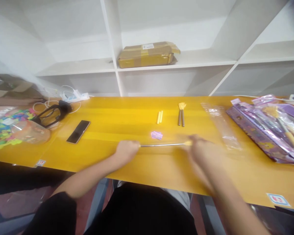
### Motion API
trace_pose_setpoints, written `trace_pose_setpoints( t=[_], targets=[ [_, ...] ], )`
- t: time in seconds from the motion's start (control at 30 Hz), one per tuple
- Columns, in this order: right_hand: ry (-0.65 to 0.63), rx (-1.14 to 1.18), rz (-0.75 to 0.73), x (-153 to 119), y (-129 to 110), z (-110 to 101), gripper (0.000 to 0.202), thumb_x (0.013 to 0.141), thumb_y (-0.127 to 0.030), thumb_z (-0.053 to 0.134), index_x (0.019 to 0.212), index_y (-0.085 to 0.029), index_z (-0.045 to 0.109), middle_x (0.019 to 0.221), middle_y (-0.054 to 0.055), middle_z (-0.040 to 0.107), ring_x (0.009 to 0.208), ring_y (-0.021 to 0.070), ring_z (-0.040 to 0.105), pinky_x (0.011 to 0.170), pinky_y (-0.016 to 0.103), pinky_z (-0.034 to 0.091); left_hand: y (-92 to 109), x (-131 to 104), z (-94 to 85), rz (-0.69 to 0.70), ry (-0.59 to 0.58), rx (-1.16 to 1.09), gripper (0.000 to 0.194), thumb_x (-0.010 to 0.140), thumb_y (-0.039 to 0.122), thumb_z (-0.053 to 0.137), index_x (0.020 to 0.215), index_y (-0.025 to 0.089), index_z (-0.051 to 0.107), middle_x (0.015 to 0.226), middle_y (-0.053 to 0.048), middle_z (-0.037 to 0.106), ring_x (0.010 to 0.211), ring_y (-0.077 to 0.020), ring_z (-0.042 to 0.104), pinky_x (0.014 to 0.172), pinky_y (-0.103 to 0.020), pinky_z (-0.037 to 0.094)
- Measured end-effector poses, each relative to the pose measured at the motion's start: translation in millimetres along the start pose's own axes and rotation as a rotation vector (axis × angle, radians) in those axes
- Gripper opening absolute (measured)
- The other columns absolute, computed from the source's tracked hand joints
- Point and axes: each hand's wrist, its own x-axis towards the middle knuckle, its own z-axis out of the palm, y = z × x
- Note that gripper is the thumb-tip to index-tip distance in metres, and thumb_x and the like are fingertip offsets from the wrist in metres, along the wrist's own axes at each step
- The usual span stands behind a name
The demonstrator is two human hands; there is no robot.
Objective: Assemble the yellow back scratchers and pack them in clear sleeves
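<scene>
A thin metal back scratcher rod (161, 145) with pale yellow ends stretches level between my two hands above the table. My left hand (127, 151) is closed round its left end. My right hand (200, 150), smeared by motion, is closed at the other end, where a yellow part shows by the fingers. Beyond the rod lie small purple cards (156, 135), two pale yellow tubes (159, 117) and two short back scratcher pieces (181, 114) with yellow hand-shaped heads and dark shafts.
Clear plastic sleeves (221, 125) and a purple patterned package (262, 130) lie to the right. Leftward are a phone (78, 132), black glasses (51, 114), a power strip (75, 96) and colourful pieces (7, 125) near another person's arm (14, 101). A taped carton (148, 54) sits on the shelf.
</scene>
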Motion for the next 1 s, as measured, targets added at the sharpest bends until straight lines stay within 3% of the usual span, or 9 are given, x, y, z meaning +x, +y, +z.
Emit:
trace_pose_setpoints(
  t=[0.1,0.17,0.37,0.5,0.67,0.87,1.0],
  targets=[
    [-0.064,-0.037,-0.119,1,-83,10,0.031,0.105,-0.032,0.044,0.101,-0.012,0.067,0.070,0.017,0.069,0.061,0.0258,0.070,0.060,0.033,0.041,31,27,-1.4,0.046,-0.022,-0.031,0.026,0.098,0.011,0.051,0.097,0.017,0.077,0.090,-0.014,0.079,0.086,-0.0272,0.078,0.072,-0.034,0.054],
    [-0.113,-0.078,-0.154,2,-105,16,0.033,0.110,-0.028,0.037,0.098,-0.012,0.063,0.068,0.015,0.067,0.062,0.0254,0.070,0.060,0.031,0.040,31,37,-1.7,0.041,-0.023,-0.035,0.030,0.099,0.010,0.048,0.099,0.017,0.077,0.094,-0.016,0.079,0.089,-0.0281,0.079,0.075,-0.036,0.057],
    [-0.208,-0.102,-0.198,6,-104,38,0.017,0.105,-0.013,0.042,0.107,-0.012,0.059,0.078,0.014,0.069,0.070,0.0243,0.074,0.060,0.028,0.038,12,42,11.8,0.011,-0.050,-0.064,0.030,0.099,0.012,0.049,0.099,0.016,0.079,0.092,-0.017,0.079,0.089,-0.0287,0.079,0.076,-0.037,0.057],
    [-0.239,-0.123,-0.196,6,-110,50,0.019,0.102,-0.011,0.042,0.112,-0.012,0.058,0.085,0.015,0.071,0.073,0.0247,0.075,0.059,0.029,0.039,11,42,18.3,-0.022,-0.039,-0.102,0.031,0.101,0.021,0.050,0.098,0.015,0.080,0.094,-0.019,0.080,0.088,-0.0287,0.078,0.076,-0.037,0.056],
    [-0.302,-0.078,-0.183,9,-109,47,0.015,0.107,-0.025,0.046,0.114,-0.016,0.055,0.094,0.014,0.074,0.082,0.0277,0.077,0.062,0.031,0.041,8,40,16.4,-0.040,-0.033,-0.154,0.034,0.100,0.036,0.053,0.096,0.017,0.081,0.091,-0.016,0.080,0.087,-0.0294,0.078,0.075,-0.036,0.056],
    [-0.283,-0.014,-0.184,9,-107,45,0.034,0.112,-0.048,0.044,0.120,-0.016,0.052,0.104,0.011,0.073,0.079,0.0245,0.074,0.059,0.032,0.032,-4,38,14.7,-0.057,-0.060,-0.189,0.038,0.097,0.041,0.054,0.090,0.017,0.083,0.087,-0.017,0.080,0.084,-0.0303,0.077,0.072,-0.037,0.055],
    [-0.204,-0.030,-0.255,7,-106,43,0.033,0.115,-0.043,0.036,0.120,-0.017,0.056,0.108,0.011,0.071,0.072,0.0185,0.068,0.057,0.031,0.024,-13,41,13.7,-0.073,-0.013,-0.201,0.033,0.095,0.036,0.055,0.090,0.018,0.082,0.089,-0.016,0.080,0.085,-0.0296,0.077,0.072,-0.036,0.055]
  ],
)
